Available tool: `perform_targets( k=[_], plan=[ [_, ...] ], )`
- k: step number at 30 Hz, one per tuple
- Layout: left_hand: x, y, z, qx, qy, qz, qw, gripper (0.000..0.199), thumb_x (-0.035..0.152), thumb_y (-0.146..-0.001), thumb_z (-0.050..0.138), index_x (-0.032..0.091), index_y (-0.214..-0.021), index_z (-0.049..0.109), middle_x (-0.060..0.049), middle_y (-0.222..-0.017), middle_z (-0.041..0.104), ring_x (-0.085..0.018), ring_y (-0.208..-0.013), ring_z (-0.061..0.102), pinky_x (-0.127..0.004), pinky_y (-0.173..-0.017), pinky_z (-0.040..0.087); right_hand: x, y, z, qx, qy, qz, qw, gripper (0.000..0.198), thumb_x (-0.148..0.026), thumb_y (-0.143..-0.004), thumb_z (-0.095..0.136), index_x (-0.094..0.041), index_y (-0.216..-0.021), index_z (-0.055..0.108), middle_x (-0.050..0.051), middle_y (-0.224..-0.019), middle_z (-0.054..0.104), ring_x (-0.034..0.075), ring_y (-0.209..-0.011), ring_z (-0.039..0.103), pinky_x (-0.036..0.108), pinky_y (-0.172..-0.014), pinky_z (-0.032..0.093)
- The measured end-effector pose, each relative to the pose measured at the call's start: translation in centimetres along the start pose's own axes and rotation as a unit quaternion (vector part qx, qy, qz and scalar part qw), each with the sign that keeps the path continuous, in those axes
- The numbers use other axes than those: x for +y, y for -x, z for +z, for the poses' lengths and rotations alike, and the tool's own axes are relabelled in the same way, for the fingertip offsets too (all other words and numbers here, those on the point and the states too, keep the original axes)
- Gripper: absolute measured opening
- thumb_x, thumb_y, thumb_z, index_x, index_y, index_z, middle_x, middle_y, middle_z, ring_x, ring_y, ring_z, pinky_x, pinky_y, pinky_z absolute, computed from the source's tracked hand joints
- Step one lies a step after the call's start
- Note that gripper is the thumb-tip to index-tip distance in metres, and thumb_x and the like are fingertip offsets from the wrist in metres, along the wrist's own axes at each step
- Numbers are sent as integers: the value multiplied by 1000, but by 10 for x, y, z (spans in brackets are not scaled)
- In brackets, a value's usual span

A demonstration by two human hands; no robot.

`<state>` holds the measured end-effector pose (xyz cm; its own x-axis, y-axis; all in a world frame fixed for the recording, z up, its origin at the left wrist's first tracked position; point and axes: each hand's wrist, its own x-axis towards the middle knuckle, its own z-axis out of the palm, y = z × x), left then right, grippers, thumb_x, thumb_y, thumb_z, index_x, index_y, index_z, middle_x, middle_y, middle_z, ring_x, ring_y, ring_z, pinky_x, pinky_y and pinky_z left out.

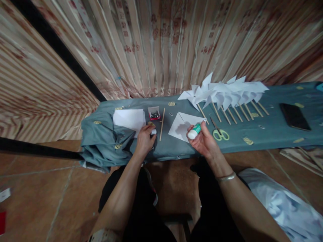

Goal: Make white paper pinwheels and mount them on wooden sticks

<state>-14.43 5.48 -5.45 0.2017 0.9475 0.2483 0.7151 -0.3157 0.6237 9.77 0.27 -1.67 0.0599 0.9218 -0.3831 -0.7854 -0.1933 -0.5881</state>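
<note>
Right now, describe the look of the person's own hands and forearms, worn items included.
The left hand and right hand are gloveless. A silvery bangle circles the right wrist, and no sleeve shows on the right forearm. At the frame's bottom edge, a pale patterned item lies at the left forearm; whether cuff or band, I cannot tell.

Smooth plastic glue stick; matt paper sheet at its nine o'clock; plastic-handled metal scissors at three.
</note>
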Motion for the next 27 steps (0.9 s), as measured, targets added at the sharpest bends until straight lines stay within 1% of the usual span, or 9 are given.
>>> perform_targets(
  k=[4, 8, 14, 17, 23, 27],
  plan=[
    [-2, 2, -4, 4, -19, 23, 1000, 38, 10, -77, 64, 18, -113, 71, -10, -123, 69, -27, -116, 62, -44, -107, 48, -4, 1, -3, 3, -7, -9, 1000, 24, -46, -77, 78, -24, -77, 68, -4, -73, 75, 10, -63, 70, 17, -57, 59],
    [-2, 4, -6, 10, -32, 42, 999, 39, 10, -76, 64, 17, -114, 71, -11, -124, 68, -27, -118, 61, -44, -107, 47, -7, 3, -5, 13, -26, -7, 1000, 22, -44, -78, 78, -25, -77, 68, -5, -73, 75, 10, -64, 70, 16, -57, 59],
    [-5, 6, -8, 15, -42, 65, 997, 37, 14, -77, 65, 17, -113, 70, -11, -124, 68, -28, -117, 62, -48, -105, 49, -11, 5, -4, 15, -42, -9, 999, 19, -41, -81, 75, -24, -78, 67, -4, -73, 75, 11, -63, 72, 19, -56, 60],
    [-5, 6, -9, 13, -47, 67, 997, 37, 14, -77, 65, 16, -114, 70, -12, -124, 67, -28, -117, 62, -49, -105, 49, -12, 6, -3, 21, -48, -10, 999, 18, -39, -82, 75, -24, -78, 67, -3, -73, 75, 12, -64, 73, 20, -56, 61],
    [-5, 8, -11, 6, -60, 61, 996, 38, 13, -77, 64, 17, -114, 69, -11, -124, 67, -27, -116, 62, -48, -105, 49, -13, 8, -1, 28, -50, -6, 998, 20, -40, -85, 71, -22, -78, 66, -2, -72, 75, 12, -66, 73, 19, -55, 61],
    [-5, 8, -13, 6, -63, 63, 996, 39, 13, -77, 64, 18, -115, 69, -11, -124, 67, -27, -116, 62, -48, -105, 50, -12, 8, 0, 27, -51, -5, 998, 20, -40, -84, 73, -22, -78, 65, -2, -72, 75, 12, -66, 73, 19, -55, 61]
  ],
)
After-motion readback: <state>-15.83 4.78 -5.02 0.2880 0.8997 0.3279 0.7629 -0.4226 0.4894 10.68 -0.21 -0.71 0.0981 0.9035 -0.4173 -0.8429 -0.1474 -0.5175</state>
